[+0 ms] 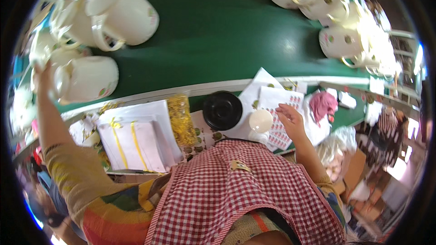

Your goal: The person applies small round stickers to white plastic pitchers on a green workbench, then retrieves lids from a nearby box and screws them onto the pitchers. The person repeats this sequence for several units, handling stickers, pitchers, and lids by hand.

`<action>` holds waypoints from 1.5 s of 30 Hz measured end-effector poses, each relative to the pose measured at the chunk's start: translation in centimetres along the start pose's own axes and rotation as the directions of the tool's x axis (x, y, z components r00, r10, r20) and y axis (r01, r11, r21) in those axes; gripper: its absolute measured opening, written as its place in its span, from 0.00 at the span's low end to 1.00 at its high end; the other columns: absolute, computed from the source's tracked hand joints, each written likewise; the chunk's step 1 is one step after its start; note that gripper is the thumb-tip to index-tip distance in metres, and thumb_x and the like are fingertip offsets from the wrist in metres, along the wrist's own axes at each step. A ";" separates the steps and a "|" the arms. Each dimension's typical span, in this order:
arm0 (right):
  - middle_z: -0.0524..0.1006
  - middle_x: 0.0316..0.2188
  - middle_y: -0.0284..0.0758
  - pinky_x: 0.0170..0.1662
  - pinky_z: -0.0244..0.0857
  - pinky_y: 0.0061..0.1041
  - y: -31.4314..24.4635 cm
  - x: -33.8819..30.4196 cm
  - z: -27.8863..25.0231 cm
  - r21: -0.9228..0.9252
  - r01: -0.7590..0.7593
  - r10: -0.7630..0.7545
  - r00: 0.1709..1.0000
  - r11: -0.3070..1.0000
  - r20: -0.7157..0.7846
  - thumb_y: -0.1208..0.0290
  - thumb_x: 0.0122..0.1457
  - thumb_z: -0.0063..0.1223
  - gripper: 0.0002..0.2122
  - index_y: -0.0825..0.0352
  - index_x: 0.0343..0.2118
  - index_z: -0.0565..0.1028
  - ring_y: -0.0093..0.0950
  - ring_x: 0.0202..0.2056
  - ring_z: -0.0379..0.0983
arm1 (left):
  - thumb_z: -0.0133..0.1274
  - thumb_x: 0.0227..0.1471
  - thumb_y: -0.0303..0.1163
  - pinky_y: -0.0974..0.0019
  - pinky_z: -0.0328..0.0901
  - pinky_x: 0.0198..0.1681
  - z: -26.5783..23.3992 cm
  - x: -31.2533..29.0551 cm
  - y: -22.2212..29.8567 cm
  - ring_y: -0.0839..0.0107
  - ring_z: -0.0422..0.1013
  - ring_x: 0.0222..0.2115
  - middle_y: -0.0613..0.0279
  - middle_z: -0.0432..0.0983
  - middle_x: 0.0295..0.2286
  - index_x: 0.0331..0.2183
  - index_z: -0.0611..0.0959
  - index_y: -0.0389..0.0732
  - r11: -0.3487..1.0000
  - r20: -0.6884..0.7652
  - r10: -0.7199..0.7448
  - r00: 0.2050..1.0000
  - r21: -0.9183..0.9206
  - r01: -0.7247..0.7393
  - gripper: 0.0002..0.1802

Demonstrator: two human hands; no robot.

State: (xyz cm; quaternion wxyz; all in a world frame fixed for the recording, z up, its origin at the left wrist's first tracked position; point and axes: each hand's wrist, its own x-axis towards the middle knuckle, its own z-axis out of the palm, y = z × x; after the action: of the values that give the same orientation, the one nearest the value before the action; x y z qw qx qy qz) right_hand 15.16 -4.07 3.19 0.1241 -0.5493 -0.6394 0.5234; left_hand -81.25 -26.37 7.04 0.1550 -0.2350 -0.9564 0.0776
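At the far left my left hand (42, 76) reaches up beside a cream-white lidded pitcher (91, 78) that lies on its side, with a small pink-and-green print on it. Blur hides the fingers, so I cannot tell whether they grip it. More cream pitchers (129, 16) lie just behind. My right hand (290, 118) is held over sheets of small red stickers (281, 129), fingers loosely stretched and nothing in them. Next to its fingertips is a small white round piece (261, 120), and left of that sits a black round dish (222, 110).
A green conveyor belt (209, 31) runs across, with several more pitchers (343, 41) at the far right. On the near ledge lie a stack of white paper with yellow ties (131, 143), a bag of gold twist ties (181, 120) and a pink cloth (323, 105). Cardboard boxes (354, 170) stand at right.
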 end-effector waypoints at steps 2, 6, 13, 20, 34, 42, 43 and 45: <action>0.78 0.42 0.38 0.47 0.68 0.26 2.5 -0.5 0.0 -0.003 0.013 -0.014 1.000 1.000 -0.028 0.75 0.56 0.56 0.17 0.67 0.50 0.73 0.27 0.42 0.75 | 0.47 0.44 0.71 0.51 0.53 0.61 -2.9 5.7 -2.2 0.51 0.62 0.57 0.51 0.64 0.57 0.65 0.52 0.54 0.984 0.111 0.134 0.985 -0.133 -0.119 0.55; 0.74 0.48 0.41 0.48 0.67 0.34 1.8 -1.1 1.6 -0.441 0.105 -0.141 0.989 0.892 -0.050 0.66 0.50 0.63 0.26 0.64 0.53 0.71 0.36 0.45 0.74 | 0.49 0.44 0.57 0.53 0.58 0.55 0.0 2.3 1.2 0.51 0.65 0.52 0.51 0.68 0.52 0.59 0.59 0.50 0.974 -0.027 0.203 0.979 -0.095 -0.205 0.43; 0.71 0.52 0.43 0.53 0.65 0.38 0.5 -0.5 6.1 -0.491 -0.263 0.301 0.954 0.831 0.000 0.57 0.40 0.70 0.36 0.63 0.55 0.69 0.41 0.51 0.71 | 0.51 0.44 0.31 0.56 0.65 0.45 -16.3 -21.6 21.7 0.51 0.70 0.43 0.52 0.74 0.43 0.48 0.73 0.41 0.318 -0.509 0.660 0.553 -0.477 -0.819 0.25; 0.76 0.43 0.41 0.42 0.72 0.27 3.6 0.8 0.2 0.520 -0.230 0.288 0.957 0.823 -0.033 0.70 0.53 0.60 0.24 0.70 0.53 0.68 0.29 0.41 0.76 | 0.55 0.45 0.28 0.59 0.70 0.42 -19.1 -53.1 41.5 0.58 0.74 0.40 0.59 0.78 0.37 0.42 0.80 0.46 -0.406 -0.363 0.914 -0.183 -0.801 -0.440 0.18; 0.78 0.41 0.38 0.28 0.72 0.31 9.7 -3.1 -3.3 0.932 -0.192 0.205 0.970 0.308 0.132 0.53 0.61 0.48 0.22 0.62 0.52 0.71 0.40 0.36 0.77 | 0.58 0.44 0.35 0.56 0.64 0.51 -19.4 -65.3 49.1 0.53 0.64 0.51 0.56 0.65 0.52 0.51 0.74 0.51 -0.212 -0.094 0.954 -0.284 -0.884 -0.418 0.29; 0.71 0.52 0.39 0.44 0.74 0.41 5.7 0.2 1.3 0.889 -0.212 -0.028 0.970 0.406 0.243 0.60 0.56 0.56 0.28 0.60 0.59 0.62 0.42 0.49 0.72 | 0.52 0.56 0.50 0.52 0.62 0.54 -20.4 -57.8 39.2 0.64 0.67 0.52 0.63 0.70 0.50 0.54 0.72 0.49 0.102 0.217 0.975 -0.052 -0.226 0.969 0.27; 0.71 0.52 0.42 0.48 0.72 0.43 2.1 -0.2 3.1 0.862 -0.235 -0.084 0.949 0.449 0.303 0.68 0.57 0.53 0.26 0.62 0.59 0.61 0.41 0.50 0.72 | 0.50 0.57 0.52 0.52 0.62 0.54 -19.3 -58.7 37.7 0.64 0.66 0.53 0.63 0.69 0.51 0.54 0.72 0.49 0.051 0.198 0.980 -0.036 -0.068 0.996 0.28; 0.73 0.47 0.41 0.49 0.70 0.34 -0.5 0.4 5.8 0.685 -0.239 0.021 0.950 0.688 0.310 0.76 0.57 0.50 0.24 0.67 0.58 0.62 0.35 0.47 0.73 | 0.54 0.52 0.56 0.51 0.63 0.53 -18.5 -58.8 35.5 0.62 0.65 0.54 0.62 0.68 0.52 0.58 0.65 0.47 -0.034 0.139 0.989 0.053 -0.137 0.990 0.38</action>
State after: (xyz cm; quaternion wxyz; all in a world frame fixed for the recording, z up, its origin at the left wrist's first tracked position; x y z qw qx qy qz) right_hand 10.51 -6.77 1.00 0.1989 -0.4229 -0.3556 0.8094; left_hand -10.48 -21.65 1.26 -0.8116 -0.0786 -0.2568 -0.5188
